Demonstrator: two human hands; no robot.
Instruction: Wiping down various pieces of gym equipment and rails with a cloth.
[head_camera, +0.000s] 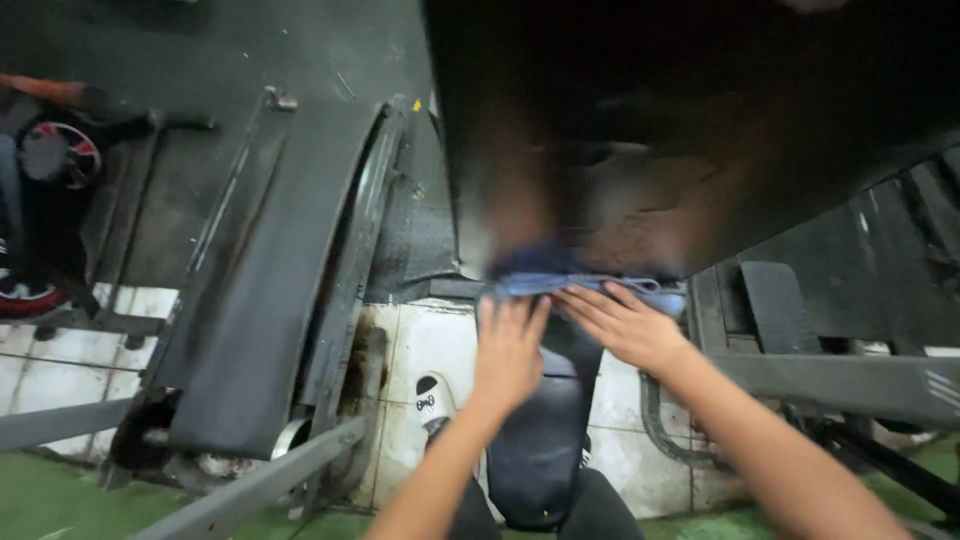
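Both hands press flat, fingers spread, on a crumpled blue cloth (585, 285) at the lower edge of a worn black padded bench back (700, 130). The left hand (508, 350) and right hand (625, 325) lie side by side, gripping nothing, above a black seat pad (540, 440).

Bare forearms, dark trousers, white shoe (433, 398)

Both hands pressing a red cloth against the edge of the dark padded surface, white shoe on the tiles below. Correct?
Not quite: the cloth is blue, not red. The head view shows the left hand and right hand on it at the edge of the dark padded surface, with the white shoe on the tiles below.
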